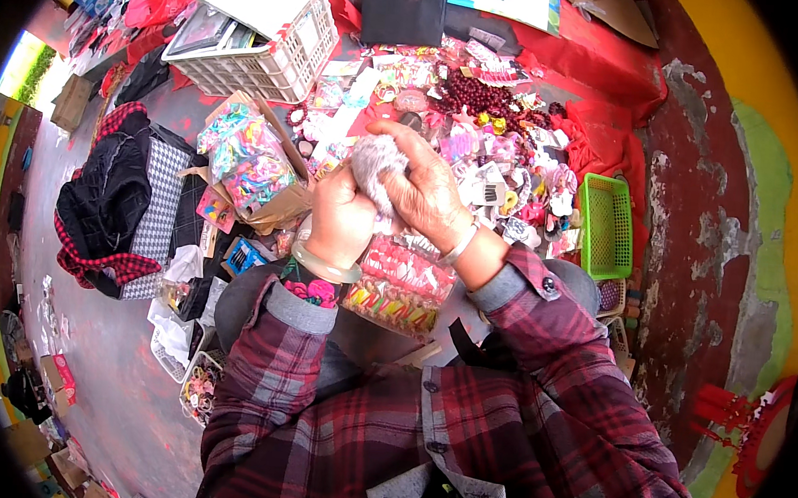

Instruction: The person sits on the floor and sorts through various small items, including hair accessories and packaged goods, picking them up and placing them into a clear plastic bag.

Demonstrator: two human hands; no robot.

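Observation:
Between my two hands is a fuzzy grey-white item [379,166], soft and fluffy, whose exact kind I cannot make out. My left hand [340,215], with a pale bangle at the wrist, is closed on its lower left side. My right hand [429,188] curls over it from the right, thumb and fingers pressed against it. Below the hands, by my lap, lies a pack of pink and yellow patterned pieces [398,286] in clear wrapping. Just beyond them a heap of small hair ornaments and trinkets [487,177] is spread out, with dark red beads [479,99] at the back.
A white plastic crate [287,56] stands at the far left. Nearer is a cardboard box of colourful packets [249,166]. A green basket [607,228] sits at the right, beside red cloth [601,138]. A black jacket [107,196] drapes over a checked seat at the left.

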